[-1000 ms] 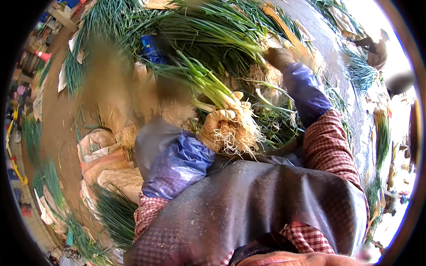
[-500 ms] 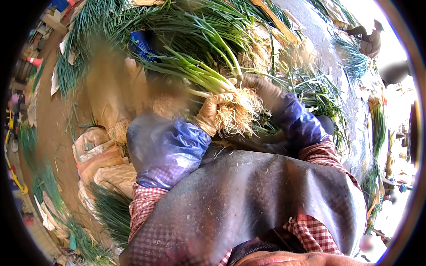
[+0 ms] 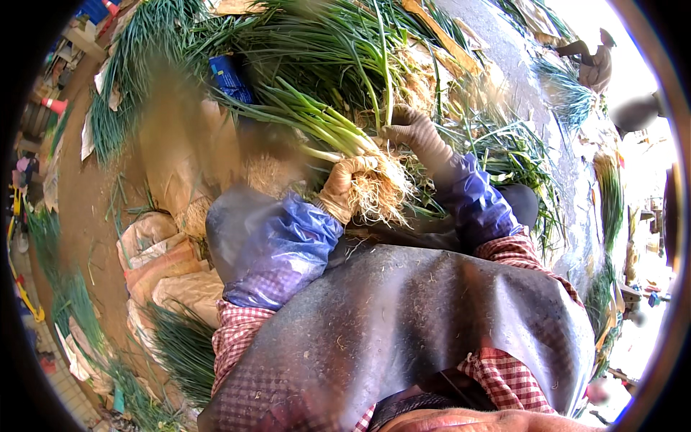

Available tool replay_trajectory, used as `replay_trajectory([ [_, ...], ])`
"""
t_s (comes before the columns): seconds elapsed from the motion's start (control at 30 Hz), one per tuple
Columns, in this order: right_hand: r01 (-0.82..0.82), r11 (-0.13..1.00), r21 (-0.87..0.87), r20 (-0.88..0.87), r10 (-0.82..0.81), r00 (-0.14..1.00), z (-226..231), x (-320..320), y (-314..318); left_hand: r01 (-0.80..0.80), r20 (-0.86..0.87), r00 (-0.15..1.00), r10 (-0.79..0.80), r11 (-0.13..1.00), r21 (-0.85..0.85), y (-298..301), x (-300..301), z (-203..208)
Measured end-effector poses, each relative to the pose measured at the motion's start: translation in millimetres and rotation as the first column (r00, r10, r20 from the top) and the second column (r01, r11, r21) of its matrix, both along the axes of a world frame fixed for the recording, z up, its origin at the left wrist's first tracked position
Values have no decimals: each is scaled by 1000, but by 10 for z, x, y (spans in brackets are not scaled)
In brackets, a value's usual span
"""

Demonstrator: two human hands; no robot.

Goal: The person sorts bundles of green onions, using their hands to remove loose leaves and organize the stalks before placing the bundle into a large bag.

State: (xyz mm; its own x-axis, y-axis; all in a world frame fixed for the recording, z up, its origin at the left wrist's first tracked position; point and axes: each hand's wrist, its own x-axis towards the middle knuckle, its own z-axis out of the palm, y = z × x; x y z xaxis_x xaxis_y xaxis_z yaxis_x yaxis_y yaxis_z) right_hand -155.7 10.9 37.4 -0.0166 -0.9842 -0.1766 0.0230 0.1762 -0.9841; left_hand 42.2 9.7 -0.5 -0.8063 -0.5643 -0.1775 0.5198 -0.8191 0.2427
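Note:
My left hand [image 3: 341,189], in a tan glove, is wrapped round a bunch of green onions [image 3: 338,129] near the root end. Their pale, tangled roots [image 3: 381,191] hang past the fingers, while the green leaves point to the upper left. Just right of the bunch, my gloved right hand [image 3: 419,137] pinches the lower end of a single green onion [image 3: 388,75], which stands nearly upright. Beyond both hands lies a large heap of green onions [image 3: 317,50].
A blue printed packet [image 3: 230,78] lies against the heap. Loose green trimmings [image 3: 504,155] are strewn to the right. Folded sacks [image 3: 162,252] and another green onion pile [image 3: 183,353] lie at my left. Far right, a person [image 3: 594,68] bends near more bundles. A dark apron [image 3: 403,309] covers my lap.
My right hand has moved slightly up and left, and its motion blur is gone. The single green onion has swung from a slant to nearly upright. My left hand keeps its hold.

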Motion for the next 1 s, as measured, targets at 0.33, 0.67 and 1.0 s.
replay_trajectory([
  [0.33, 27, 997, -76, 765, 40, 642, 141, -62, -266, 61, 20, 998, -61, 997, -41, 18, 21, -12],
  [0.67, 65, 957, 282, 566, -220, 795, -371, -31, -211, 6, -17, 1000, -6, 1000, 8, 36, -11, 55],
  [1.0, -106, 955, 277, 703, -126, 700, -404, -10, -513, 43, -49, 998, -47, 997, -62, -27, -18, -174],
])
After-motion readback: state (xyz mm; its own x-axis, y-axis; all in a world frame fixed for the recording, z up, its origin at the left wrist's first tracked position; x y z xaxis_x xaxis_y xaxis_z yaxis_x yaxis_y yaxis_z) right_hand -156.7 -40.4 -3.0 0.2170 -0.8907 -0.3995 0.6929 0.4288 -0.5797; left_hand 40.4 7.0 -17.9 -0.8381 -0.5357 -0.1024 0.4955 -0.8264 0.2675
